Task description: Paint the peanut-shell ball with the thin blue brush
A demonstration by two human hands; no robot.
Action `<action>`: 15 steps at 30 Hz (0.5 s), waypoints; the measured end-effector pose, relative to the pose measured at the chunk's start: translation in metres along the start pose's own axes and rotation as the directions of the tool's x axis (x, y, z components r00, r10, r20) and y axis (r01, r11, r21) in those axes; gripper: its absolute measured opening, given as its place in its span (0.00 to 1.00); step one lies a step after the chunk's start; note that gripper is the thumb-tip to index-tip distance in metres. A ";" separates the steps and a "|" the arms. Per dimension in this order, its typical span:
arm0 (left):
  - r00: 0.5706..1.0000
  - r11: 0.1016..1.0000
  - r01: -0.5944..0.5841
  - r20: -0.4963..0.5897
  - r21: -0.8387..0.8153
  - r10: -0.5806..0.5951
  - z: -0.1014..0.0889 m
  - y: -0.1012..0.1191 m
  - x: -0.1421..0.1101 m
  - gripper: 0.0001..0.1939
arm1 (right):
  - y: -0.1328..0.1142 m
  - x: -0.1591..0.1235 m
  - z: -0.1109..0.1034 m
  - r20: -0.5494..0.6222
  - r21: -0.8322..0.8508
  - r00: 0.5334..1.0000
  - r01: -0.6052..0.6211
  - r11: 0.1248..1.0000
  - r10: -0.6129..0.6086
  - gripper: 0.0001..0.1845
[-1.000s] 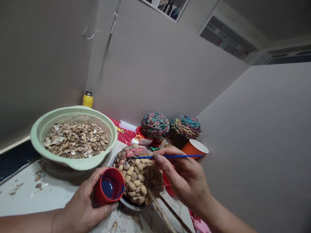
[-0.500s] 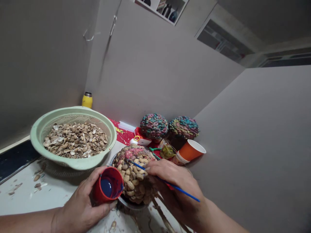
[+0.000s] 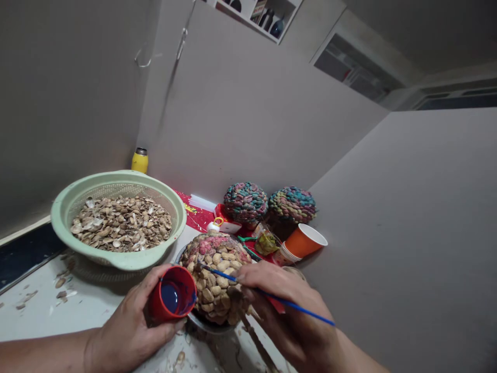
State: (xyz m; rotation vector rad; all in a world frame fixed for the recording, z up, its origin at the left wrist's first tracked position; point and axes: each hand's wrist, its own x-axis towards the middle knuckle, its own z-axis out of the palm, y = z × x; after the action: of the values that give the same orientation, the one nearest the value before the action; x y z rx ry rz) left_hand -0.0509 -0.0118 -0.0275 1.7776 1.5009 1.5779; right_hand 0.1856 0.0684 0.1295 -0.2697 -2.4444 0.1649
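My left hand (image 3: pixel 134 321) is wrapped round a red cup (image 3: pixel 157 305) tilted so its mouth faces me, with dark blue paint (image 3: pixel 170 297) inside. Between my right fingers is a thin blue paintbrush (image 3: pixel 301 309); its tip lies at the surface of a ball covered in nut shells (image 3: pixel 217 282). Pink paint marks the ball's upper part, while the lower shells are plain tan. The ball rests in a metal bowl (image 3: pixel 207 326), mostly hidden beneath it. My right hand (image 3: pixel 287 311) covers the ball's right side.
A green colander (image 3: pixel 176 233) full of shells stands at the left, with a yellow bottle (image 3: pixel 140 160) behind it. Two painted shell balls (image 3: pixel 245 202) sit at the back. Orange paper cups (image 3: pixel 301 243) lie tilted at the right. Loose shells litter the white table (image 3: pixel 31 324).
My right hand and the paintbrush have shifted slightly right and down, and the brush tip sits a little lower on the ball. The left hand and red cup stay nearly in place.
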 end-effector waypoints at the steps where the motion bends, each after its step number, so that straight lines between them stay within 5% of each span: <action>1: 1.000 1.000 0.005 0.006 0.002 -0.005 0.001 -0.003 -0.002 0.33 | 0.002 0.001 0.001 -0.028 0.009 0.999 -0.033 0.999 0.033 0.15; 8: 1.000 1.000 0.011 0.023 0.001 -0.011 0.006 -0.011 -0.007 0.35 | 0.016 0.006 0.004 -0.217 -0.054 0.959 -0.200 0.978 0.184 0.07; 15: 1.000 1.000 -0.020 -0.002 0.012 0.020 -0.002 0.003 0.002 0.33 | 0.013 0.007 0.004 -0.212 -0.026 0.952 -0.230 0.973 0.220 0.05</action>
State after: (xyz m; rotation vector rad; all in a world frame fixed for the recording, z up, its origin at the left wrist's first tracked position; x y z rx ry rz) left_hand -0.0515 -0.0114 -0.0238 1.8029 1.5013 1.5840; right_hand 0.1793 0.0830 0.1283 -0.5610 -2.2082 0.1658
